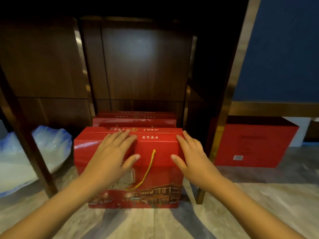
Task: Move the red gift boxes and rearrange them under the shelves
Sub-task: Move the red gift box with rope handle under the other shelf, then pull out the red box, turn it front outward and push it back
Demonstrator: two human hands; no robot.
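A red gift box with a gold cord handle and printed buildings stands upright on the floor at the front of the shelf bay. My left hand lies flat over its top left edge, fingers spread. My right hand rests on its top right corner, fingers spread too. Directly behind it, more red gift boxes stand in a row under the dark wooden shelf. Another red box sits on the floor to the right, beyond a brass-coloured shelf leg.
A white and blue plastic bag lies on the floor to the left, behind a slanted dark shelf leg. A blue panel with a brass frame fills the upper right. The floor is grey marbled tile.
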